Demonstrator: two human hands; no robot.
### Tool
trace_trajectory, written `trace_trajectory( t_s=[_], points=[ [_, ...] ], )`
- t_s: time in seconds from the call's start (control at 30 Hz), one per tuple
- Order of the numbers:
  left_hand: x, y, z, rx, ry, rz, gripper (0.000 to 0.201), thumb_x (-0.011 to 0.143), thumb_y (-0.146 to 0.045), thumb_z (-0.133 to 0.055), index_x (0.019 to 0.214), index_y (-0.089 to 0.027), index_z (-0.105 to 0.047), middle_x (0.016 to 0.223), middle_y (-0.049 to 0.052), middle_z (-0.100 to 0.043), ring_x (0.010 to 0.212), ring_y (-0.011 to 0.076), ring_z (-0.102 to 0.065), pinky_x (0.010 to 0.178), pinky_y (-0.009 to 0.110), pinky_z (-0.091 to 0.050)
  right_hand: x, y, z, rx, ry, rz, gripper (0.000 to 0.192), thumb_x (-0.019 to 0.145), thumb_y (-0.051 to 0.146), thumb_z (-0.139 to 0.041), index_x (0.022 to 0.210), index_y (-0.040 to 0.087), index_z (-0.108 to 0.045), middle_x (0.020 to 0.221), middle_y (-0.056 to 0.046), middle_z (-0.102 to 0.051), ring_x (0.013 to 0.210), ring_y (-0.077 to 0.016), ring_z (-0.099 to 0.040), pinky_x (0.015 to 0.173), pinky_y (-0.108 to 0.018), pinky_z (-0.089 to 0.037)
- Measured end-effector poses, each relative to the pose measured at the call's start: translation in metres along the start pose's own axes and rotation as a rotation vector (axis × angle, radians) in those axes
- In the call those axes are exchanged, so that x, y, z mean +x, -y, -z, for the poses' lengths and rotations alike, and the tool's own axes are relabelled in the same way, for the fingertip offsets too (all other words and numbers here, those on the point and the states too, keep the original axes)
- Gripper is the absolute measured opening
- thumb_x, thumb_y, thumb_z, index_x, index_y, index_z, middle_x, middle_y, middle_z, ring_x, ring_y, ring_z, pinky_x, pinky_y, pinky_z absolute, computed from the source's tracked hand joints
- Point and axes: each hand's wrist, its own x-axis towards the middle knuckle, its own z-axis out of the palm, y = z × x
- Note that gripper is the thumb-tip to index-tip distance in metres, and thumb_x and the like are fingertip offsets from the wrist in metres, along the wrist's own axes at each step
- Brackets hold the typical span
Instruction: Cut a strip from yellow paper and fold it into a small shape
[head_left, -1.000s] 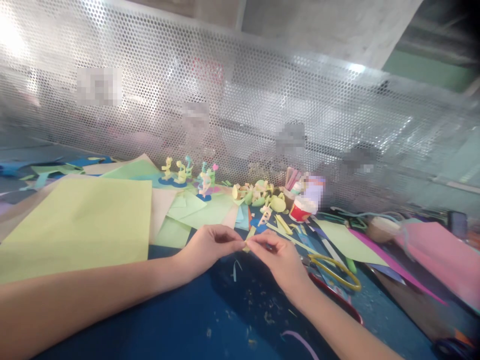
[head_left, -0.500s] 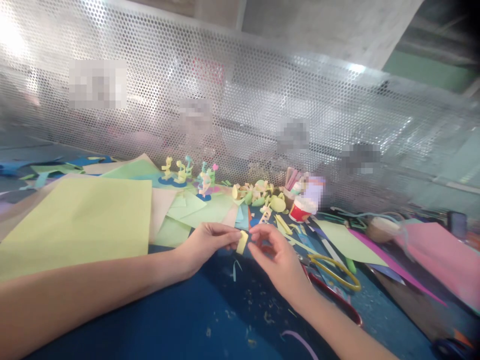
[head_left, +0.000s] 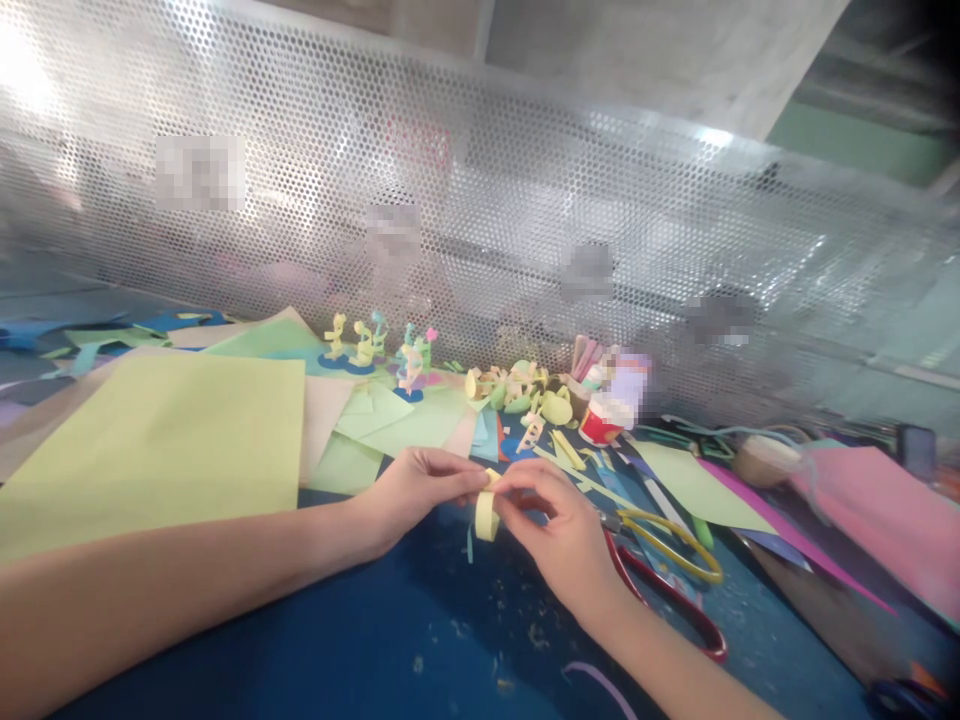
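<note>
A small yellow paper strip [head_left: 486,516], bent into a loop, hangs between my two hands above the blue table. My left hand [head_left: 424,495] pinches its upper end between thumb and fingers. From the other side, the thumb and forefinger of my right hand [head_left: 551,520] close on the same strip near its top. My fingertips almost meet and hide part of the paper. Just behind my hands lie yellow and green paper pieces [head_left: 556,407] and a folded pale paper bit [head_left: 531,434].
Large yellow-green sheets [head_left: 172,430] cover the left side. Small paper figures [head_left: 363,345] stand on blue bases at the back, before a perforated metal screen [head_left: 300,200]. Yellow-handled scissors [head_left: 675,545] and red-handled scissors [head_left: 667,595] lie right, near a red and white cup [head_left: 601,418] and pink sheets [head_left: 885,520].
My right hand has moved left and closed on the yellow strip, having been apart from it. The strip now curls down into a loop. My left hand keeps its pinch.
</note>
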Motion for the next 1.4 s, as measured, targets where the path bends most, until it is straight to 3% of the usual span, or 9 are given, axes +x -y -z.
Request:
trace_trajectory(
  t_s=[0.23, 0.4, 0.53, 0.67, 0.87, 1.03, 1.4],
  points=[
    [-0.001, 0.000, -0.001, -0.002, 0.039, 0.010, 0.024, 0.070, -0.036, -0.068, 0.082, -0.016, -0.072, 0.070, 0.003, -0.067, 0.064, 0.0116, -0.054, 0.063, 0.022, -0.043, 0.002, -0.003, -0.003, 0.184, -0.022, -0.193, 0.013, 0.076, 0.026, -0.063, 0.080, 0.022, -0.052, 0.075, 0.002, -0.054, 0.067, -0.0133, -0.053, 0.061, -0.024, -0.046],
    [-0.002, -0.002, -0.001, -0.056, 0.085, -0.014, 0.021, 0.075, -0.032, -0.064, 0.079, -0.013, -0.072, 0.074, 0.005, -0.068, 0.069, 0.0122, -0.057, 0.068, 0.023, -0.044, 0.005, -0.001, -0.002, 0.249, 0.058, -0.271, 0.016, 0.076, 0.031, -0.064, 0.079, 0.019, -0.056, 0.071, 0.001, -0.054, 0.066, -0.0130, -0.052, 0.060, -0.024, -0.045],
    [-0.002, 0.000, -0.001, -0.141, 0.137, 0.068, 0.026, 0.070, -0.030, -0.070, 0.091, -0.016, -0.070, 0.083, 0.004, -0.071, 0.073, 0.0138, -0.061, 0.070, 0.024, -0.046, 0.007, -0.003, -0.002, 0.335, 0.062, -0.297, 0.016, 0.077, 0.034, -0.063, 0.078, 0.020, -0.055, 0.069, 0.003, -0.052, 0.060, -0.0108, -0.048, 0.057, -0.023, -0.042],
    [-0.002, 0.000, -0.002, -0.110, 0.126, 0.040, 0.024, 0.069, -0.031, -0.070, 0.087, -0.016, -0.070, 0.087, 0.003, -0.071, 0.080, 0.0148, -0.062, 0.079, 0.025, -0.045, 0.006, -0.006, -0.003, 0.405, 0.072, -0.342, 0.019, 0.073, 0.035, -0.066, 0.077, 0.020, -0.054, 0.071, 0.003, -0.051, 0.062, -0.0114, -0.048, 0.055, -0.022, -0.041],
    [-0.002, 0.002, -0.001, 0.009, 0.116, 0.043, 0.027, 0.072, -0.035, -0.066, 0.089, -0.015, -0.070, 0.083, 0.005, -0.070, 0.073, 0.0152, -0.061, 0.067, 0.023, -0.046, 0.005, -0.007, -0.001, 0.371, 0.092, -0.305, 0.013, 0.078, 0.032, -0.061, 0.080, 0.020, -0.055, 0.073, 0.002, -0.052, 0.066, -0.0120, -0.050, 0.061, -0.022, -0.043],
    [0.001, 0.008, 0.001, 0.142, 0.103, -0.028, 0.024, 0.073, -0.036, -0.064, 0.084, -0.015, -0.070, 0.080, 0.003, -0.069, 0.075, 0.0153, -0.061, 0.070, 0.023, -0.044, 0.006, -0.010, -0.001, 0.272, 0.122, -0.257, 0.015, 0.080, 0.032, -0.059, 0.075, 0.018, -0.056, 0.069, 0.002, -0.052, 0.062, -0.0118, -0.049, 0.062, -0.023, -0.041],
    [0.001, 0.009, 0.001, 0.296, 0.099, -0.007, 0.031, 0.075, -0.045, -0.059, 0.086, -0.019, -0.071, 0.084, 0.003, -0.071, 0.084, 0.0203, -0.062, 0.075, 0.026, -0.045, 0.007, -0.008, 0.000, 0.270, 0.103, -0.319, 0.017, 0.081, 0.034, -0.057, 0.074, 0.018, -0.055, 0.067, 0.003, -0.053, 0.061, -0.0113, -0.050, 0.059, -0.021, -0.042]
  ],
)
